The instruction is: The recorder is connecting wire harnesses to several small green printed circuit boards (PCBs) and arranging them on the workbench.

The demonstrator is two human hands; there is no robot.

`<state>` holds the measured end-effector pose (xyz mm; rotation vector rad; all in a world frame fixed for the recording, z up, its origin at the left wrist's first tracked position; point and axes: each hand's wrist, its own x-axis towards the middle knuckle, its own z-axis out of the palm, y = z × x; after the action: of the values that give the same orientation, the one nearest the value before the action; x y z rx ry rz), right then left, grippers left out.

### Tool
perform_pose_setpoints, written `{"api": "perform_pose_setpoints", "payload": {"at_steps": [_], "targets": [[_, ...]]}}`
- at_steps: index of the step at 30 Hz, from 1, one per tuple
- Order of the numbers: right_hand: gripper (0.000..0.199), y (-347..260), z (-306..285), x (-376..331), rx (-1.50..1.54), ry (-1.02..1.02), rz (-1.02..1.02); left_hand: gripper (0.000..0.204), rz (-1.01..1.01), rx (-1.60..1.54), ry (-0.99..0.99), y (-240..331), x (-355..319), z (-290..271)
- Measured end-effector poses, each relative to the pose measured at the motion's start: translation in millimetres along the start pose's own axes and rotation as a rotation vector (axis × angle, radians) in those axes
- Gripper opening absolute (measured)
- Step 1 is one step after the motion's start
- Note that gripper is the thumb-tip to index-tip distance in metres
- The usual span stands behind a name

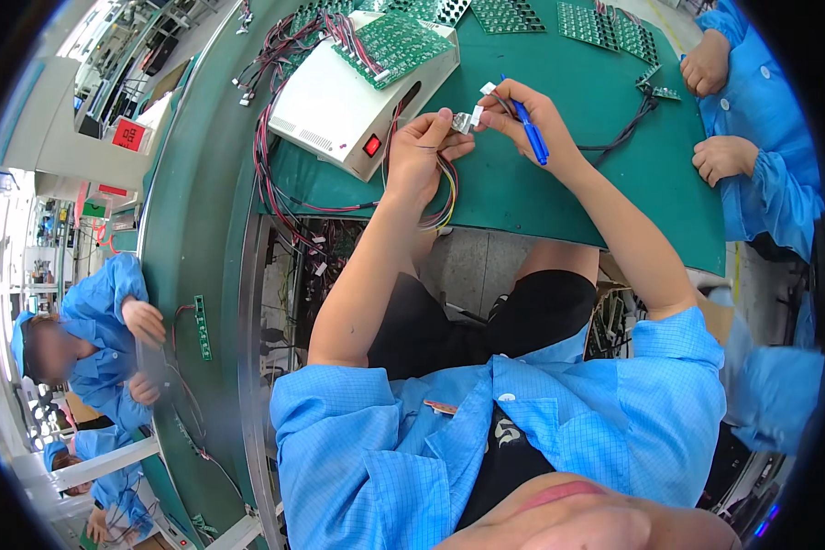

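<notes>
Upper centre, I see the left hand (pixel 420 154) pinching a pale part (pixel 462 122), the right hand (pixel 543 117) pinching a white connector (pixel 476 115) and blue pen (pixel 530 134).

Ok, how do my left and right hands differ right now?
The right hand has a blue pen tucked in it; the left hand has none. The left hand is close beside the white box; the right hand is farther from it. Both are bare, with fingertips gathered around small white connectors.
</notes>
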<state>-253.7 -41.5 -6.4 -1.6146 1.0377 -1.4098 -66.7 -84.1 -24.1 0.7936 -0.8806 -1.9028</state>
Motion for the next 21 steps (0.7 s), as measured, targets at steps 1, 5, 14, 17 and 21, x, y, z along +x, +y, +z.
{"api": "perform_pose_setpoints", "payload": {"at_steps": [1, 5, 14, 17, 21], "targets": [[0.016, 2.2, -0.3, 0.2, -0.037, -0.026, 0.041, 0.021, 0.03, 0.011, -0.039, -3.8, 1.8, -4.4], [0.018, 10.9, -1.2, 2.1, 0.009, -0.063, 0.081, 0.024, 0.068, -0.072, -0.054, -5.5, 1.6, -9.1], [0.016, 13.7, 6.8, -0.3, -0.098, -0.038, -0.019, 0.02, 0.079, -0.067, -0.103, -6.7, -1.5, -12.8], [0.017, 7.0, 6.4, -0.4, -0.228, -0.067, 0.022, 0.02, 0.104, -0.045, -0.11, -7.6, -1.1, -14.1], [0.016, 8.7, 7.0, -1.3, -0.218, -0.024, 0.06, 0.022, 0.104, -0.016, -0.14, -9.2, 0.9, -13.6]]}}
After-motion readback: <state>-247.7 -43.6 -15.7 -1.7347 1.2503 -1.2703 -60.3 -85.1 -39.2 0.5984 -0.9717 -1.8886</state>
